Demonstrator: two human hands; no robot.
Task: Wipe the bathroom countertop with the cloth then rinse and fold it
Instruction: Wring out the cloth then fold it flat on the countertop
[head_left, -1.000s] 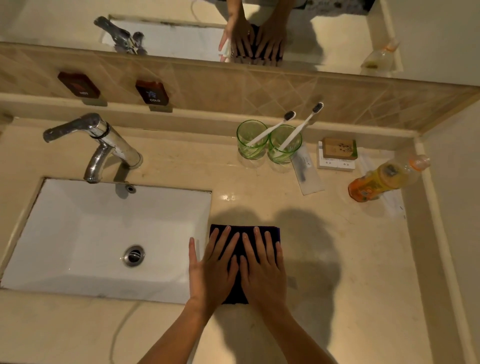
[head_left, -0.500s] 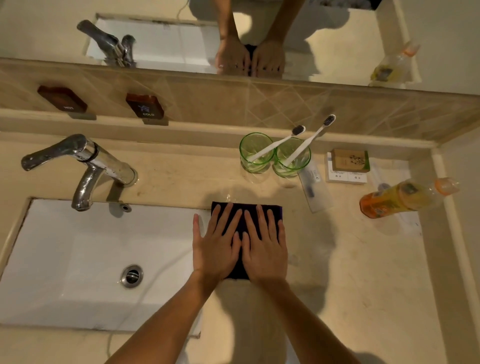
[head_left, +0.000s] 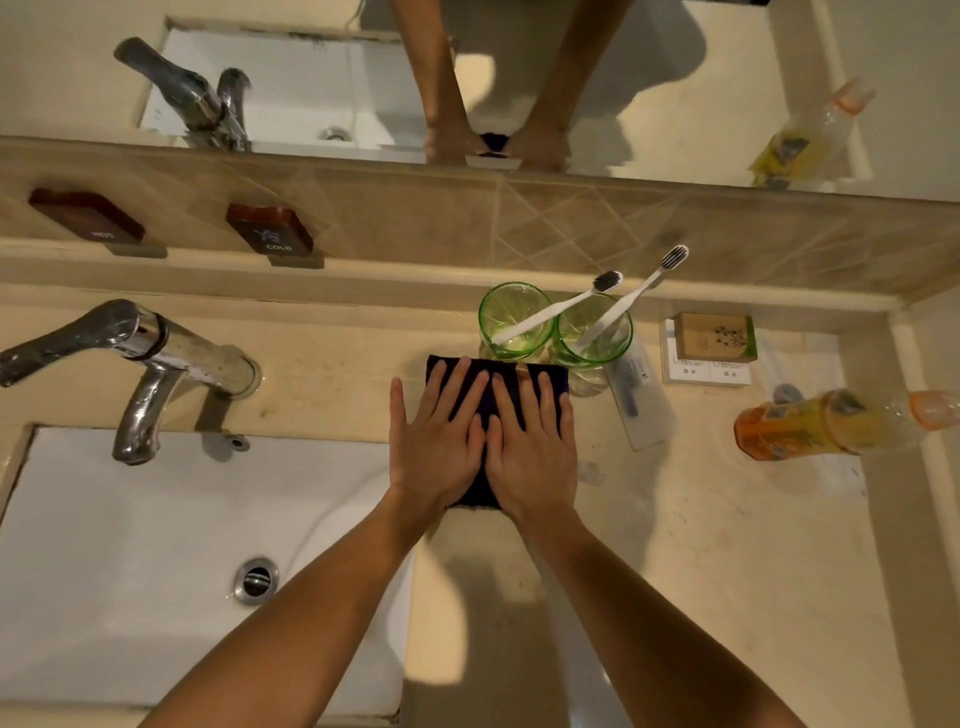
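- Now we press our left hand (head_left: 434, 441) and right hand (head_left: 530, 452) flat, fingers straight, on the dark cloth (head_left: 480, 488).
- It lies on the countertop (head_left: 675, 545) right of the sink (head_left: 130, 545), touching the green glasses (head_left: 514, 319).
- We should stop before these and keep the pressure even.

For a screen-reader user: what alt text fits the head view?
Left hand and right hand press flat on a dark cloth on a beige countertop, just before two green glasses holding toothbrushes. A sink lies to the left.
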